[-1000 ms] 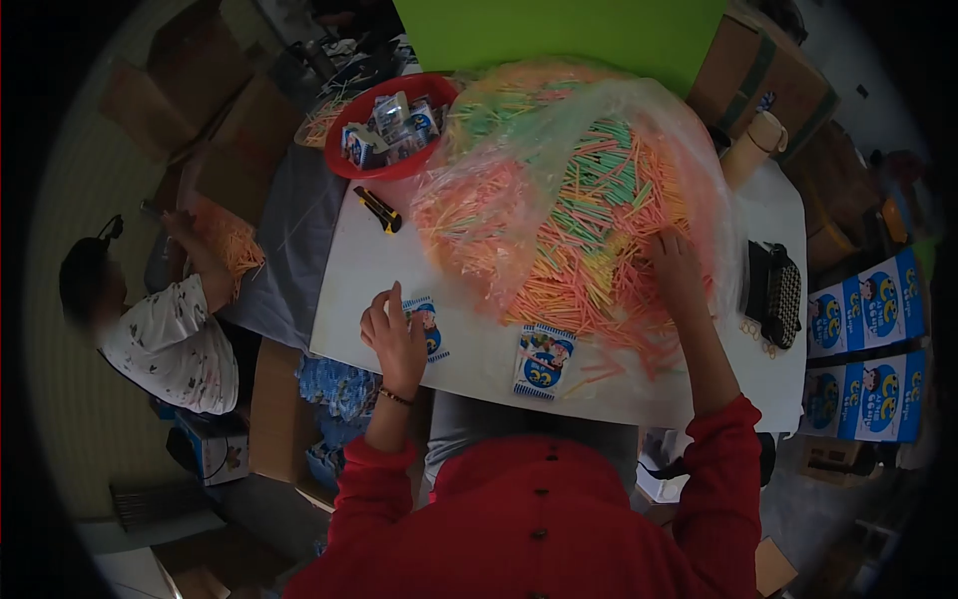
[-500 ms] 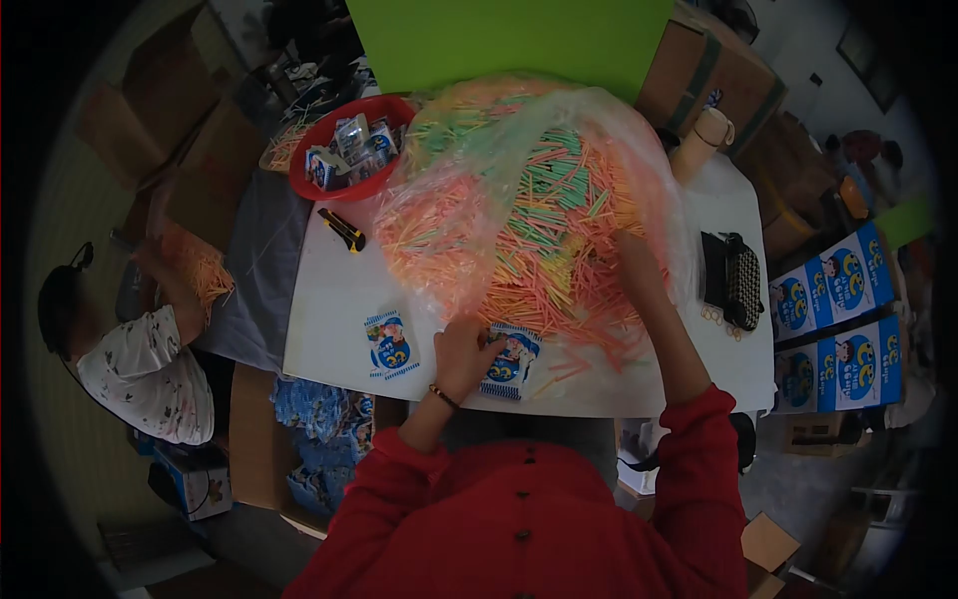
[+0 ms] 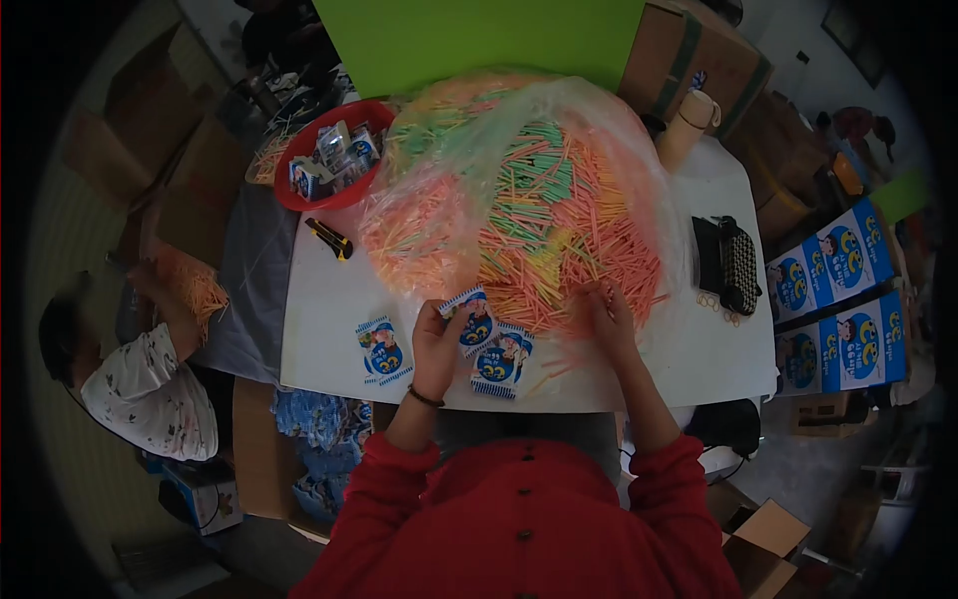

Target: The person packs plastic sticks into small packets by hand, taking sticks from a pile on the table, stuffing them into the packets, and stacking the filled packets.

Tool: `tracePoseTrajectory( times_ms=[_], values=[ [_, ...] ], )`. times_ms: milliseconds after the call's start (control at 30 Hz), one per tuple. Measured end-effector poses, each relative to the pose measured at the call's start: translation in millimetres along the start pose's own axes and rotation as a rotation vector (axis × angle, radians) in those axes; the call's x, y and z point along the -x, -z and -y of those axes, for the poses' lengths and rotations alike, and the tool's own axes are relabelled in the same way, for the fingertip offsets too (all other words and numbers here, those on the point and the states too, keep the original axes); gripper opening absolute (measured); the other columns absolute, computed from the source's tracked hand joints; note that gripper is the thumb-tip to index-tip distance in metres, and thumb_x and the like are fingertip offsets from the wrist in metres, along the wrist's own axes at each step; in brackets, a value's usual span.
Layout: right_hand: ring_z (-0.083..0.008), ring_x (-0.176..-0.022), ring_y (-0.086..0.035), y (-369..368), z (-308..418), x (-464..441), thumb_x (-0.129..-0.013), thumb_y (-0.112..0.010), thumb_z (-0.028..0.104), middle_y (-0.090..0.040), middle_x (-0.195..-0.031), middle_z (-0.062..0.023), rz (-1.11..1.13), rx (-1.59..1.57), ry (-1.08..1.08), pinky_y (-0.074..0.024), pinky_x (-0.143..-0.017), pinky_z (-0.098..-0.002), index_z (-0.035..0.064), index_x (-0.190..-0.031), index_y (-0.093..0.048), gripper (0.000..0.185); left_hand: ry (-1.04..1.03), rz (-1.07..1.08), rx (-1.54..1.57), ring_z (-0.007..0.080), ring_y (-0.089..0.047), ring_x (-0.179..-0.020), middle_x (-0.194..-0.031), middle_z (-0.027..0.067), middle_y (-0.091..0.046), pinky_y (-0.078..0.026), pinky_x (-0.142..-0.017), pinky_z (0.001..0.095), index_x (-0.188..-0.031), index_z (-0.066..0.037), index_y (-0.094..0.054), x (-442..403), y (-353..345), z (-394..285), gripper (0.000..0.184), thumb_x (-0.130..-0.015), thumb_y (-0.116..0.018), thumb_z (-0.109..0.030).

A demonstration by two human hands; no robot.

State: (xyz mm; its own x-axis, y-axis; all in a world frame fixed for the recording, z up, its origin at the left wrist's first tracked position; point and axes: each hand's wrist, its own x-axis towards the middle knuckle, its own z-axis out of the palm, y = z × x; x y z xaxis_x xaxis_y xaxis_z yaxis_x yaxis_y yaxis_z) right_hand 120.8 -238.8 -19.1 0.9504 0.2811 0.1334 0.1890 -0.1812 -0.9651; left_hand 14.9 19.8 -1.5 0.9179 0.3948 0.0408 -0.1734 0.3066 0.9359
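Observation:
Between the fingers and thumb of my left hand (image 3: pixel 434 337) is a small blue-and-white printed packet (image 3: pixel 473 317), raised above the table. Just below it, a second packet (image 3: pixel 499 361) lies flat, and a third packet (image 3: pixel 384 349) rests farther left. My right hand (image 3: pixel 607 317) is at the near edge of a heap of thin pink, green and yellow sticks (image 3: pixel 544 215). Its fingers are curled together; whatever they may hold blends with the sticks behind. Clear plastic film (image 3: pixel 479 170) lies over and around the heap.
A red bowl (image 3: pixel 282 185) of packets stands at the back left, with a yellow-black utility knife (image 3: pixel 329 240) nearby. A tan bottle (image 3: pixel 689 128) and a checkered pouch (image 3: pixel 738 265) are on the right. Another person (image 3: pixel 150 389) sits left beside an open carton (image 3: pixel 261 439).
My left hand has picked up a packet and lifted it off the table. My right hand has drawn back from deep in the sticks to their near edge, fingers now curled.

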Motion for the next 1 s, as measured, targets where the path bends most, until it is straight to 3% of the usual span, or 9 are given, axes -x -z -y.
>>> tracePoseTrajectory(
  times_ms=[67,100,167,267,400,500,667,767,1000],
  values=[
    [-0.0149,-0.096,-0.058,1.2,15.4,-3.3,-0.101,-0.047,0.016,-0.062,-0.100,-0.0103,-0.172,-0.501,-0.209,-0.0464,-0.086,-0.0275,0.0012,-0.108,-0.057,0.020,0.123,-0.007,0.165,0.0153,-0.065,-0.092,-0.104,0.0069,-0.067,-0.054,-0.080,0.0293,-0.111,-0.003,-0.058,-5.2,-0.5,-9.9,0.018,-0.095,-0.058,-0.011],
    [-0.0149,-0.096,-0.058,6.1,9.3,-6.7,-0.101,-0.047,0.016,-0.062,-0.100,-0.0103,-0.170,-0.498,-0.210,-0.0464,-0.086,-0.0275,0.0012,-0.108,-0.057,0.020,0.247,-0.026,0.330,0.0163,-0.066,-0.094,-0.108,0.0074,-0.066,-0.055,-0.082,0.0299,-0.118,-0.003,-0.055,-6.5,-1.3,-14.5,0.023,-0.097,-0.055,-0.012],
    [-0.0193,-0.101,-0.059,16.2,-8.7,-12.1,-0.102,-0.044,0.017,-0.061,-0.108,-0.0102,-0.055,-1.126,-0.417,-0.0466,-0.092,-0.0306,-0.0002,-0.115,-0.053,0.024,0.368,-0.034,0.391,0.0173,-0.066,-0.094,-0.107,0.0074,-0.066,-0.055,-0.083,0.0309,-0.119,-0.003,-0.055,-6.6,-6.4,-17.4,0.025,-0.097,-0.054,-0.014],
    [-0.0219,-0.105,-0.058,14.9,11.0,-8.2,-0.102,-0.043,0.019,-0.061,-0.110,-0.0112,-0.106,-1.208,-0.550,-0.0462,-0.096,-0.0341,-0.0016,-0.120,-0.051,0.029,0.564,0.027,0.527,0.0186,-0.066,-0.095,-0.107,0.0075,-0.066,-0.055,-0.085,0.0327,-0.121,-0.003,-0.055,1.7,-24.1,-34.7,0.027,-0.098,-0.053,-0.018],
    [-0.0226,-0.106,-0.058,2.9,17.6,7.0,-0.102,-0.043,0.019,-0.060,-0.113,-0.0126,-0.246,-1.148,-0.557,-0.0449,-0.100,-0.0365,-0.0022,-0.122,-0.051,0.030,0.687,0.152,0.493,0.0161,-0.067,-0.091,-0.101,0.0067,-0.069,-0.056,-0.078,0.0310,-0.113,-0.004,-0.061,11.6,-34.0,-9.2,0.026,-0.097,-0.056,-0.023],
    [-0.0223,-0.107,-0.058,-2.3,46.6,14.3,-0.103,-0.041,0.020,-0.061,-0.114,-0.0135,-0.089,-0.967,-0.447,-0.0448,-0.100,-0.0367,-0.0030,-0.124,-0.049,0.033,0.681,0.129,0.386,0.0118,-0.067,-0.085,-0.097,0.0049,-0.070,-0.054,-0.075,0.0255,-0.107,-0.003,-0.065,23.2,-37.1,7.5,0.021,-0.096,-0.058,-0.019],
    [-0.0221,-0.117,-0.054,-12.6,97.6,23.6,-0.104,-0.038,0.021,-0.063,-0.113,-0.0158,0.128,-0.789,-0.133,-0.0374,-0.104,-0.0368,0.0074,-0.107,-0.048,0.018,0.320,0.304,-0.115,0.0039,-0.061,-0.080,-0.088,0.0000,-0.070,-0.049,-0.073,0.0189,-0.098,0.000,-0.072,28.4,-36.9,1.0,0.013,-0.090,-0.063,-0.006],
    [-0.0237,-0.118,-0.053,-25.5,105.0,25.2,-0.103,-0.042,0.028,-0.064,-0.111,-0.0167,0.144,-0.661,0.028,-0.0362,-0.103,-0.0385,0.0106,-0.099,-0.047,0.019,0.278,0.307,-0.112,0.0040,-0.061,-0.081,-0.090,0.0004,-0.071,-0.049,-0.073,0.0187,-0.103,0.000,-0.071,29.7,-45.4,-8.8,0.017,-0.087,-0.066,-0.002],
    [-0.0265,-0.130,-0.043,-34.6,107.5,21.8,-0.101,-0.043,0.024,-0.060,-0.116,-0.0165,0.302,-0.620,0.081,-0.0331,-0.106,-0.0424,0.0099,-0.098,-0.048,0.015,0.186,0.407,-0.208,0.0057,-0.063,-0.084,-0.094,0.0024,-0.071,-0.051,-0.075,0.0197,-0.107,0.000,-0.070,29.4,-36.4,-5.0,0.020,-0.088,-0.064,0.001]
  ],
)
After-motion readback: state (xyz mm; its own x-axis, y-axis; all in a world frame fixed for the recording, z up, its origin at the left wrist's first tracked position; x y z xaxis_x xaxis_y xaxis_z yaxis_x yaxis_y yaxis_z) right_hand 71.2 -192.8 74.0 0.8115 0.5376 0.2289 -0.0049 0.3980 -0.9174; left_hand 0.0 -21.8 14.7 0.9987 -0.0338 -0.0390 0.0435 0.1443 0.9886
